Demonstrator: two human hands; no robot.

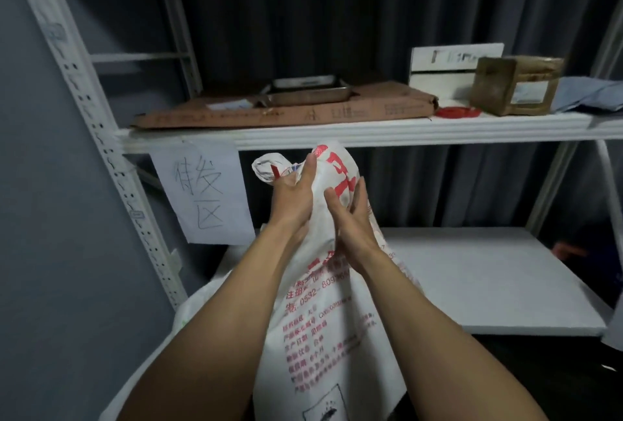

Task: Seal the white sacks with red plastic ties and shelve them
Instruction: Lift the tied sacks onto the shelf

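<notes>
A white sack (323,312) with red print stands upright in front of me, its bottom out of view. My left hand (293,198) grips the bunched neck of the sack just below the twisted top (269,167). My right hand (350,215) holds the sack's upper part from the right, thumb and fingers around the fabric. A red strip shows at the neck by my left fingers; I cannot tell whether it is a tie. A pile of red plastic ties (456,112) lies on the upper shelf (337,134), to the right. Another white sack (202,299) sits low at the left behind my arm.
The white lower shelf (472,279) lies behind the sack. On the upper shelf are flattened cardboard (286,110), a metal tray (306,90), a white board (451,69), a brown box (512,86) and blue cloth (593,96). A handwritten paper sign (202,191) hangs at the left by the rack post (101,137).
</notes>
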